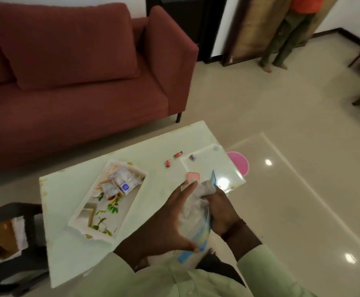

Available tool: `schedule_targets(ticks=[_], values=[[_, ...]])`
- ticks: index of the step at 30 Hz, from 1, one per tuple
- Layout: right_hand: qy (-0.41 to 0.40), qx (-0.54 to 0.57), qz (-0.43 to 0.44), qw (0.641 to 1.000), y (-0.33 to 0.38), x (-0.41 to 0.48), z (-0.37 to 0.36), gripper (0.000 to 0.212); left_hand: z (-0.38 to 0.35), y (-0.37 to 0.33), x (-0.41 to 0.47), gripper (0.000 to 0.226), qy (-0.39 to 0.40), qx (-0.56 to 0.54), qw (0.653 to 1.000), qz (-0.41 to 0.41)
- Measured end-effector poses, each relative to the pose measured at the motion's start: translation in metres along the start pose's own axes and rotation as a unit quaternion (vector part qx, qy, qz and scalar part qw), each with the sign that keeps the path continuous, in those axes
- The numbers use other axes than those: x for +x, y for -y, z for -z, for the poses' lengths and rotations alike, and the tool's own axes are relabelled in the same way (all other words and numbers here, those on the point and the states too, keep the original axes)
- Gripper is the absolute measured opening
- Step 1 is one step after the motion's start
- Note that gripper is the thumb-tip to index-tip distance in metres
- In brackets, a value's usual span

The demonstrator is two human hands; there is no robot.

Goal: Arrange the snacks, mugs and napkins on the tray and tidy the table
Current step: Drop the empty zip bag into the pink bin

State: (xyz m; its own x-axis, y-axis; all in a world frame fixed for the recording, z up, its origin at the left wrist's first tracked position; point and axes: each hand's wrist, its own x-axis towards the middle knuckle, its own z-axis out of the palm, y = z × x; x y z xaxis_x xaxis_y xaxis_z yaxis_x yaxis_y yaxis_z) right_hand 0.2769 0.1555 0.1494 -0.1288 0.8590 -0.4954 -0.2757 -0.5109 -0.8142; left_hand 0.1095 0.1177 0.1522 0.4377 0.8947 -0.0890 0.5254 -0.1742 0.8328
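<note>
Head view: right hand (pixel 222 211) clenches the crumpled neck of the clear blue-edged plastic bag (pixel 196 213), while left hand (pixel 168 224) lies flat and spread against its side, probably steadying it. White floral rectangular tray (pixel 122 213) on the pale table (pixel 67 254) holds snack packets (pixel 121 181) — red wrapped candies (pixel 178 154) lie loose beyond.

No legible text anywhere. Snack packets (pixel 121 183) on the tray (pixel 76 221): fine print plus a round blue label with white marks, too blurred to read. Plastic bag (pixel 196 213): blue and yellow printing along the edge, no letters can be made out. Small red wrapped candies (pixel 178 154) on the table (pixel 67 189): wrapper markings too small to tell. No numbers, brands or signs readable.
</note>
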Motion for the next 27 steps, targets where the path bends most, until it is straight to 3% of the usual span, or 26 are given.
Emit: schedule_targets(ticks=[2, 4, 6, 8, 11, 13, 16, 19, 23, 25, 27], values=[[-0.012, 0.021, -0.023, 0.999, 0.01, -0.004, 0.031, 0.023, -0.016, -0.02, 0.033, 0.103, -0.054, 0.047, 0.995, -0.076], [-0.027, 0.0, -0.036, 0.999, 0.018, -0.008, 0.067, 0.02, -0.036, -0.038, 0.07, 0.057, -0.105, 0.048, 0.986, -0.118], [-0.027, -0.008, -0.013, 1.0, 0.025, -0.01, 0.099, 0.015, -0.053, -0.054, 0.101, 0.026, -0.076, 0.034, 0.991, -0.104], [-0.034, 0.039, 0.011, 0.999, 0.037, -0.011, 0.133, 0.017, -0.076, -0.068, 0.134, 0.012, -0.049, 0.081, 0.989, -0.111], [-0.04, 0.033, 0.027, 0.998, 0.055, -0.011, 0.188, 0.036, -0.114, -0.078, 0.179, 0.019, -0.096, 0.142, 0.979, -0.114], [-0.002, -0.03, 0.048, 0.998, 0.065, -0.011, 0.219, 0.044, -0.14, -0.084, 0.202, 0.023, -0.117, 0.151, 0.98, -0.051], [0.035, -0.149, 0.061, 0.986, 0.08, -0.003, 0.246, 0.054, -0.174, -0.088, 0.228, 0.019, -0.092, 0.02, 0.995, 0.043], [-0.001, -0.213, 0.06, 0.975, 0.098, 0.022, 0.276, 0.04, -0.191, -0.092, 0.255, 0.013, -0.03, -0.025, 0.995, 0.091], [-0.043, -0.223, 0.032, 0.973, 0.113, 0.071, 0.321, 0.035, -0.193, -0.073, 0.295, 0.036, 0.092, -0.202, 0.966, 0.129], [-0.06, -0.216, 0.015, 0.974, 0.116, 0.098, 0.338, 0.034, -0.193, -0.063, 0.319, 0.044, 0.103, -0.26, 0.95, 0.141], [-0.081, -0.217, 0.001, 0.973, 0.117, 0.124, 0.347, 0.031, -0.196, -0.054, 0.346, 0.036, 0.073, -0.274, 0.944, 0.172]])
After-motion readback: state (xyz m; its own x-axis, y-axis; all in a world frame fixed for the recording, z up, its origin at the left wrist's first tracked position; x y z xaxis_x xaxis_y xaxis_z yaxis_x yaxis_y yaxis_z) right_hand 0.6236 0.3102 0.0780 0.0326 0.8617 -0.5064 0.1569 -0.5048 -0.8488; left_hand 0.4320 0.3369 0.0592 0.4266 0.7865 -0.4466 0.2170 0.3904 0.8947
